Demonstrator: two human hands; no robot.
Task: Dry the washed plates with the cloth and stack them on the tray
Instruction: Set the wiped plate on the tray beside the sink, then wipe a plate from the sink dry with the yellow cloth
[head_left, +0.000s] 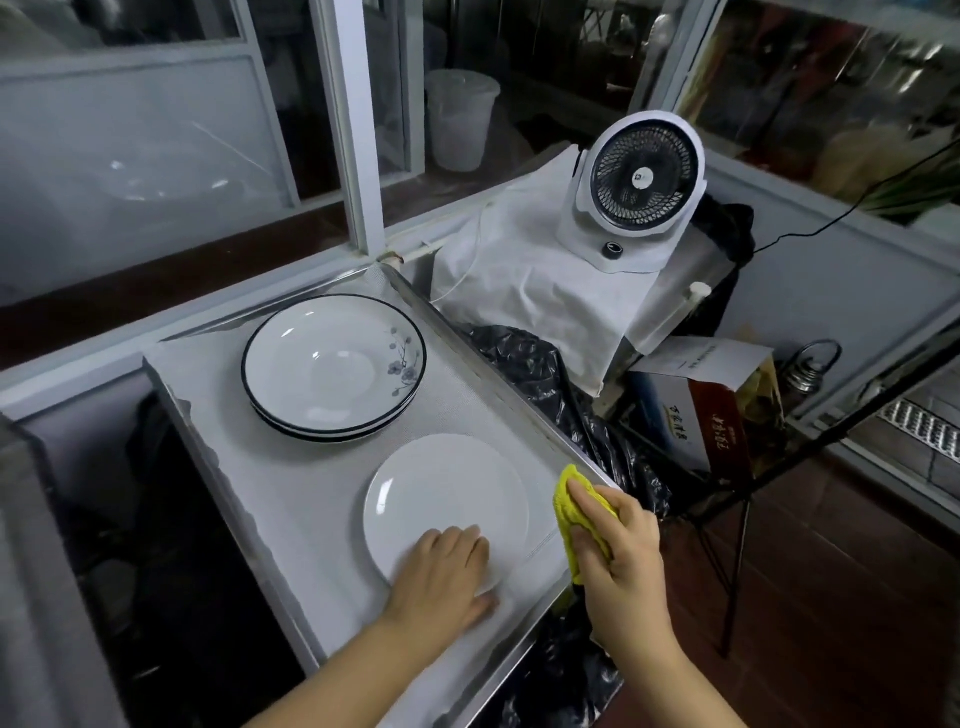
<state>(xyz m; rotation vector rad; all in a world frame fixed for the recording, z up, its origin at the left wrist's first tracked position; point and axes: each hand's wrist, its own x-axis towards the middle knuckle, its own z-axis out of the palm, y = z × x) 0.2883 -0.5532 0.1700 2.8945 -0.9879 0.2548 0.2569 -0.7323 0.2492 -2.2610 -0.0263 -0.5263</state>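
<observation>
tray (270, 467) | left hand (447, 577) flat on white plate (447, 493) | right hand (618, 551) clutching yellow cloth (571, 499)

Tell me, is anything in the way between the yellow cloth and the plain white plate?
Nothing visible is. The right hand holds the yellow cloth just right of the plain white round plate, with only bare tray liner between them. The left hand rests on the plate's near edge, not in the cloth's path.

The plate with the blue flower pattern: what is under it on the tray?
Under the flower plate lie more dark-rimmed plates; only their edges show, seemingly two. Their faces and any pattern are covered. The stack rests on the lined tray.
</observation>
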